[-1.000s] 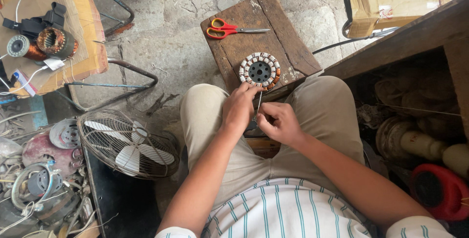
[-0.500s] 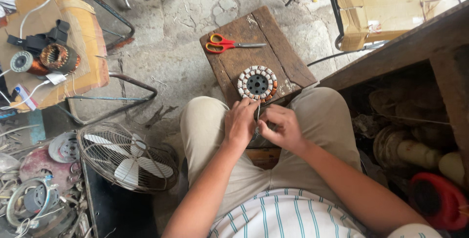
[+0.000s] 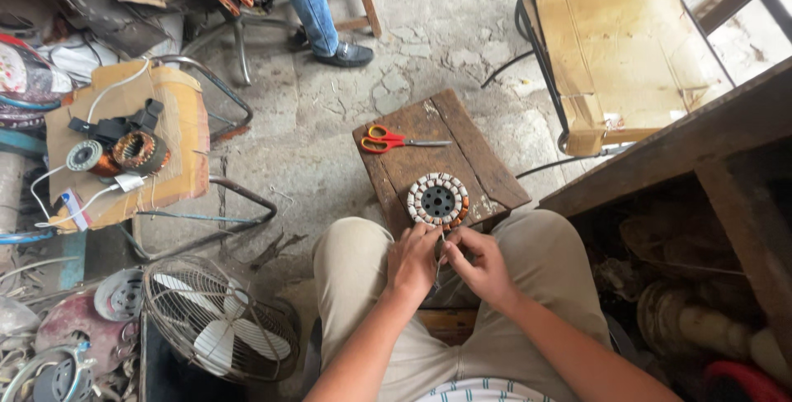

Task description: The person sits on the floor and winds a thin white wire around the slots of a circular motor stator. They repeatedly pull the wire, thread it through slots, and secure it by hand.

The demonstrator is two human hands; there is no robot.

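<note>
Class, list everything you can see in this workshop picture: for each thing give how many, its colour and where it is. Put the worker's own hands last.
motor stator: one, white and copper windings, near edge of the wooden board
wooden board: one, dark brown, on the floor before the knees
scissors: one pair, orange and red handles, far part of the board
wound coils: two, copper, on the cardboard-covered stool at left
fan: one, white blades in a wire guard, bottom left
cardboard-covered chair: one, tan, top right
another person's leg: one, blue jeans, dark shoe, top centre
left hand: one, over the lap, fingers at the stator's edge
right hand: one, beside the left, fingers pinching something thin
</note>
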